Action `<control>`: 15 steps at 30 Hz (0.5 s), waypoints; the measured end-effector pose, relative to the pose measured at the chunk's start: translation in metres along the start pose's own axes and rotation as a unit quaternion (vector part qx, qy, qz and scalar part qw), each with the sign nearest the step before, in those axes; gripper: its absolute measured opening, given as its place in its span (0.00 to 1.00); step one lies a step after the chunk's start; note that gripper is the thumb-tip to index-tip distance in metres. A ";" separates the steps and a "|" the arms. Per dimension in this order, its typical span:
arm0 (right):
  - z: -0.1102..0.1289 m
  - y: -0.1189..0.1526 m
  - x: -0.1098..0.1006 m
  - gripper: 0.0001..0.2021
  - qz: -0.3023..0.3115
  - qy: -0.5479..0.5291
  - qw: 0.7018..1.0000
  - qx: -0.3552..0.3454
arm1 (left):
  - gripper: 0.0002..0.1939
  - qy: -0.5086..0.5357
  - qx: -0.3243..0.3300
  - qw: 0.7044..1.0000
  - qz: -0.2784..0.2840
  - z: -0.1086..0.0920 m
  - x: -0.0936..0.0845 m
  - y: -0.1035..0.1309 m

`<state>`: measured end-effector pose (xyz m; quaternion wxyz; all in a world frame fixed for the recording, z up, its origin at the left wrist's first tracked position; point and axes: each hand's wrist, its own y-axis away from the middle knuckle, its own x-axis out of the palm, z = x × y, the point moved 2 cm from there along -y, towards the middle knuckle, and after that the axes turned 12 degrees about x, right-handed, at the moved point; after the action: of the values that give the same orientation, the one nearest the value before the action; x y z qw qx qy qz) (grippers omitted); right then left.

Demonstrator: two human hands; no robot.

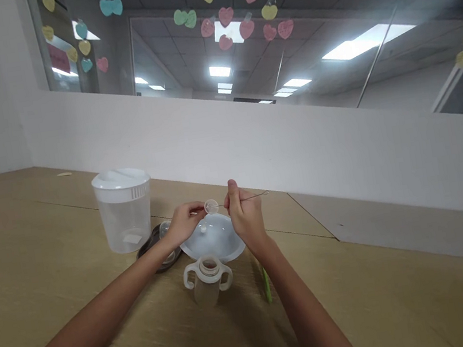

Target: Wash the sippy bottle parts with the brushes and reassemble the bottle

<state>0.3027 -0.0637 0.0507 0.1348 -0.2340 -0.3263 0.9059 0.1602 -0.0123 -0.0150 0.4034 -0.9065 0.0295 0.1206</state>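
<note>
Pinched in the fingertips of my left hand (187, 223) is a small clear round cap (211, 206), its open side facing me. My right hand (244, 215), thumb up, is closed round a thin wire brush (261, 194). One end of the wire reaches left to the cap; a small loop shows at its right end. Both hands are above a white bowl (220, 247), which has a small white piece (204, 229) in it. In front of the bowl a translucent two-handled baby bottle (208, 290) stands upright without a lid.
Left of the bowl lies a dark tray (149, 245) with clear parts on it, partly behind my left forearm. Behind it stands a clear bucket (127, 218) with a white lid. A green stick-like thing (267, 285) lies beside my right forearm. A white wall (208, 136) borders the table.
</note>
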 end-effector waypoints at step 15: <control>-0.021 -0.005 0.013 0.27 0.050 0.011 0.998 0.024 | 0.15 -0.036 0.012 0.997 0.070 -0.014 0.006 0.004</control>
<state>0.3028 -0.0442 0.0357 0.0987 -0.2565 -0.2910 0.9164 0.1683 -0.0252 -0.0104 0.4059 -0.8923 0.0795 0.1810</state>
